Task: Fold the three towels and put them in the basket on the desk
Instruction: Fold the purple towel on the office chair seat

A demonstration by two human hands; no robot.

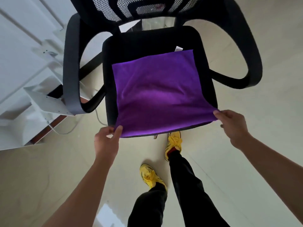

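The left hand (106, 139) pinched the near left corner of the purple towel (157, 92) between thumb and fingers, and the right hand (231, 125) pinched the near right corner in the same way, its grip closed on the cloth where the hem ran past the seat's front edge. Between the two pinches the near hem hung slightly slack in front of the seat, while the rest of the towel lay spread flat, with a few soft creases, over the black seat of the office chair (206, 46). A small white tag (178, 48) showed at the far right corner. The chair's armrests curved out on either side and its mesh back rose beyond; below the hands stood the person's legs in dark trousers and yellow shoes (174, 141) on a pale tiled floor. White furniture (37, 94) stood off to the left (whether any of it was the worktop with the basket could not be told, and neither the basket nor the other two towels were in sight). The step in hand looked like the first fold of this towel. The next move would likely call for lifting both near corners together and carrying them over to meet the far corners, keeping the hem taut so the edges lined up.
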